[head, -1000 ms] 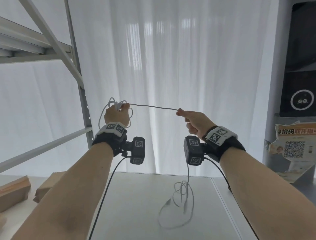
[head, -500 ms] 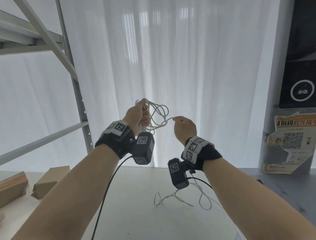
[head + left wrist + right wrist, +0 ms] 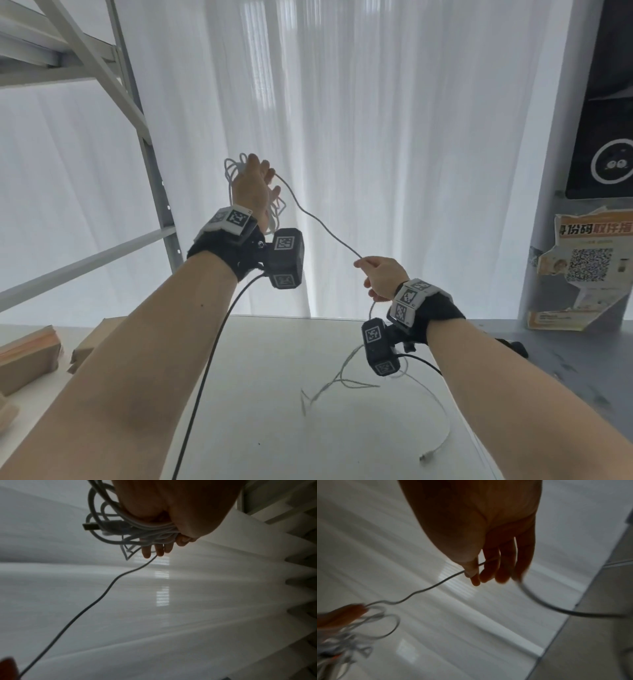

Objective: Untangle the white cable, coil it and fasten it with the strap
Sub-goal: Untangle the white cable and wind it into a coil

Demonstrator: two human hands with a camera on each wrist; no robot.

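My left hand (image 3: pixel 253 186) is raised in front of the curtain and grips several loops of the white cable (image 3: pixel 323 228); in the left wrist view the loops (image 3: pixel 130 534) and a USB plug (image 3: pixel 91 526) bunch under the palm. One strand runs down and right to my right hand (image 3: pixel 378 279), which pinches it between thumb and forefinger (image 3: pixel 471 572). Below the right hand the cable's tail (image 3: pixel 442 414) trails loose over the white table (image 3: pixel 274 428), ending in a plug (image 3: pixel 428 456). No strap is visible.
A grey metal shelf frame (image 3: pixel 150 164) stands at the left. Cardboard boxes (image 3: pixel 30 356) lie at the table's left edge. A white curtain fills the background. A torn poster with a QR code (image 3: pixel 589 270) hangs on the right, over a grey surface.
The hands have drawn apart: the left rose with the coil, the right dropped down and to the right, pulling out a fresh strand. The tail on the table shifted.
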